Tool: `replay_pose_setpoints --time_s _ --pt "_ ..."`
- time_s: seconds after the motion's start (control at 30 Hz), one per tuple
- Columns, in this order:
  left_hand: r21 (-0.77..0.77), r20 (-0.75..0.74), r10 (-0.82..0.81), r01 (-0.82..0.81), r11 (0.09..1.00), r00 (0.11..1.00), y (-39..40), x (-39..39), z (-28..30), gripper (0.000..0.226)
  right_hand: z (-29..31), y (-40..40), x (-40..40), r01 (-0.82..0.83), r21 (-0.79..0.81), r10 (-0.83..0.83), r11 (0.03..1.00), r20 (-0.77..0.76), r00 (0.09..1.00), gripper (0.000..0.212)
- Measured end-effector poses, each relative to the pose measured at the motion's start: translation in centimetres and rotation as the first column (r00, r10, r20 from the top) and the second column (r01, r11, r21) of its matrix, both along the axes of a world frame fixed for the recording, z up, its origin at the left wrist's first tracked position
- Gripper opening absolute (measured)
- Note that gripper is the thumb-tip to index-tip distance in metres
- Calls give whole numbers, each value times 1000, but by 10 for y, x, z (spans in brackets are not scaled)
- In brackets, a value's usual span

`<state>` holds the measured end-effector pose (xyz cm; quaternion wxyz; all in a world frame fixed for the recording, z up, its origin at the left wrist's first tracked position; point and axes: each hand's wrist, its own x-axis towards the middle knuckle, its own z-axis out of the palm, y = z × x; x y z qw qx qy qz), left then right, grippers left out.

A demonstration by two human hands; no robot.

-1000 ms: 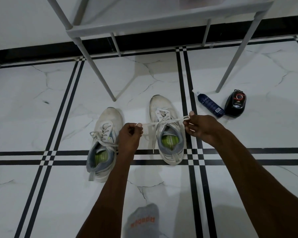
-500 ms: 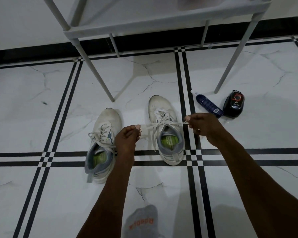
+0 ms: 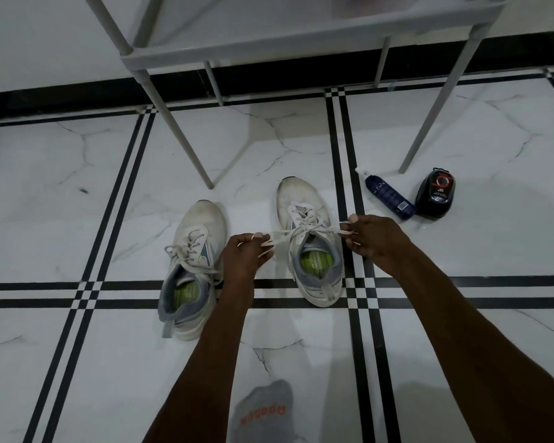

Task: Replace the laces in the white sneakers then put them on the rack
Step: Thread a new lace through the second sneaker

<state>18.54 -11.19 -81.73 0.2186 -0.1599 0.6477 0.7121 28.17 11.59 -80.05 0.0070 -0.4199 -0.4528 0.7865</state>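
Both bare forearms reached in from the bottom edge toward the middle of the frame, the left hand [image 3: 243, 254] at about 9 o'clock of the right sneaker [image 3: 311, 247] and the right hand [image 3: 373, 238] at its 3 o'clock. Each hand pinched one end of that shoe's white lace [image 3: 304, 230] between thumb and fingertips, the other fingers curled in, so the lace ran taut from hand to hand across the tongue. The left sneaker [image 3: 192, 266] stood just beside the left wrist, at 9 o'clock of it, its laces lying loose over the opening; the forearm covered part of its inner side. Both shoes sat on the white marble floor [image 3: 61, 203] with black stripes, toes toward 12 o'clock, green insoles showing print too small to read. The grey metal rack [image 3: 269, 47] stood at 12 o'clock, its upper part cut off by the top edge, and what lay on its shelf was a blur. At 2 o'clock of the right sneaker a dark blue spray bottle [image 3: 387, 196] lay on its side, its label unreadable, and just beside it stood a black shoe-polish applicator [image 3: 435, 193] with a red ring on top. At 6 o'clock a foot in a grey sock [image 3: 264, 410], partly cut off by the bottom edge, bore orange letters that appeared to read "Reebok" upside down.
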Motion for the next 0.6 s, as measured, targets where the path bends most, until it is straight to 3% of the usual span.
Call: replay_pose_setpoints --time_s 0.1,0.2,0.3,0.4,0.5,0.6 --pt "7 0 -15 15 1000 1000 1 -3 4 15 7 5 1 -152 139 150 979 24 988 23" --pt "-42 -67 -133 130 991 989 1 -3 6 22 18 3 -5 -313 363 313 877 63 948 41" --pt "-128 -147 -247 229 965 958 4 -1 6 22 28 -10 -15 -410 463 405 786 116 907 52" --pt "-192 -220 -318 279 941 922 8 3 4 26 21 -23 -25 -357 547 339 757 138 931 49" --pt "-214 -259 -374 325 921 891 11 6 3 27 8 -27 -26 -283 598 279 750 103 955 26" --pt "-235 -282 -389 330 914 877 8 5 -5 23 0 -23 -24 -82 430 72 899 40 997 13"
